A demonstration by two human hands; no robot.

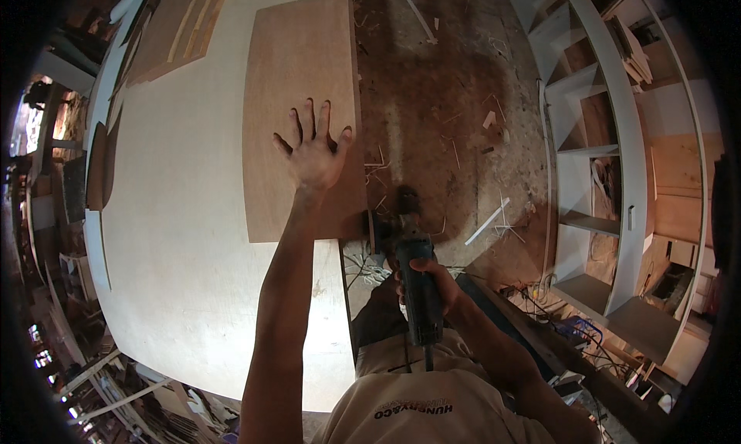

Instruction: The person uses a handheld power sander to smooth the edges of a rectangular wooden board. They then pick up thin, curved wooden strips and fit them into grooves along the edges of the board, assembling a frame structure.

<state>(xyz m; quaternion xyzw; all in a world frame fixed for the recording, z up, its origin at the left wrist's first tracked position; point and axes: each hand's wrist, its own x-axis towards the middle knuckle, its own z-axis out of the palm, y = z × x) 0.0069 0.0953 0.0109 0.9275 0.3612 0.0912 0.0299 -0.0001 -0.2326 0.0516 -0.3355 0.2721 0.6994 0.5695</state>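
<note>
A rectangular brown wooden board (301, 66) lies on a large pale sheet-topped table (177, 212), its right side along the table's edge. My left hand (315, 155) presses flat on the board with fingers spread. In my right hand (434, 278) is a dark angle grinder (419, 290), gripped round its body. The grinder's head and disc (376, 232) stand at the board's lower right corner; whether the disc touches the edge I cannot tell. Its cord runs down from the rear end toward my shirt.
Further brown panels with pale strips (181, 31) lie at the table's far left. Wood offcuts (488, 220) and scraps litter the dirty floor (455, 135). On the right stands a grey open-shelved cabinet (590, 151). Cables and a blue object (579, 328) lie at the lower right.
</note>
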